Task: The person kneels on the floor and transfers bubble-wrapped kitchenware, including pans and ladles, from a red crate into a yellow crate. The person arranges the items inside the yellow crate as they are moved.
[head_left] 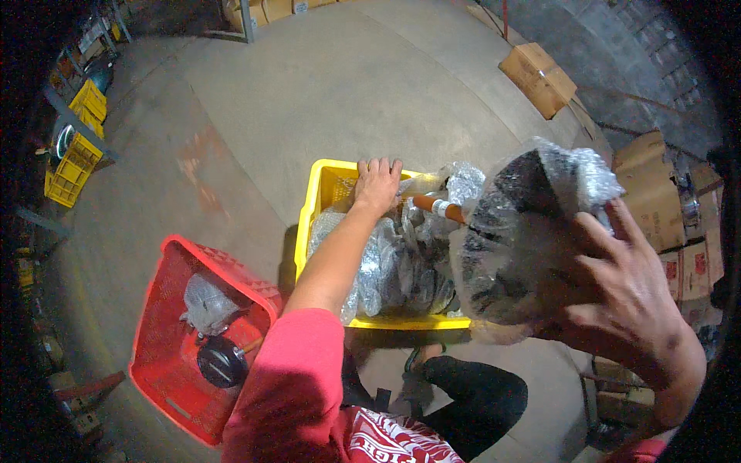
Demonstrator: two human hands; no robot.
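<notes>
My right hand (637, 293) grips a dark round pan (525, 239) wrapped in clear bubble wrap, raised over the right side of a yellow crate (309, 212). A brown handle (436, 207) with a pale band sticks out leftward from the pan, its end close to my left wrist. Curled over the crate's far rim are the fingers of my left hand (377, 187). Several bubble-wrapped items (394, 262) fill the crate; their kinds cannot be made out under the wrap. The lifted pan hides the crate's right end.
To my left stands a red crate (278, 289) holding a black round pan (221, 361) and a crumpled clear wrap bundle (208, 302). Cardboard boxes (648, 185) are stacked at the right, with another carton (539, 77) farther back. Yellow crates (75, 170) sit by a rack at far left.
</notes>
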